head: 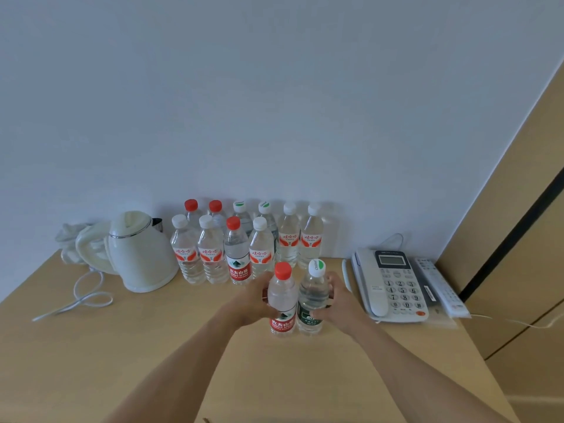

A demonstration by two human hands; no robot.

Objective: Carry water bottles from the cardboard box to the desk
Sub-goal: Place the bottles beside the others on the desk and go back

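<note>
Placement stage: my left hand (254,300) grips a clear red-capped plastic bottle (283,300), my right hand (337,303) a clear white-capped green-labelled bottle (311,297), both upright, touching, on the near tan wooden desk (122,346). Ten bottles (244,242) already stand far, by the wall; the cardboard box is unseen, so the remainder cannot be judged.

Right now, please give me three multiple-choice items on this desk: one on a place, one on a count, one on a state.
1. The white electric kettle stands where, relative to the standing clear plastic bottles?
A left
B right
C behind

2. How many bottles have red caps, the held ones included?
A two
B four
C six

3. The left hand is:
A flat on the wooden desk
B in a grip on the red-capped bottle
C on the white telephone

A: the kettle is left of the rows.
B: three red caps stand, one is held.
B: the fingers curl round it.
</note>
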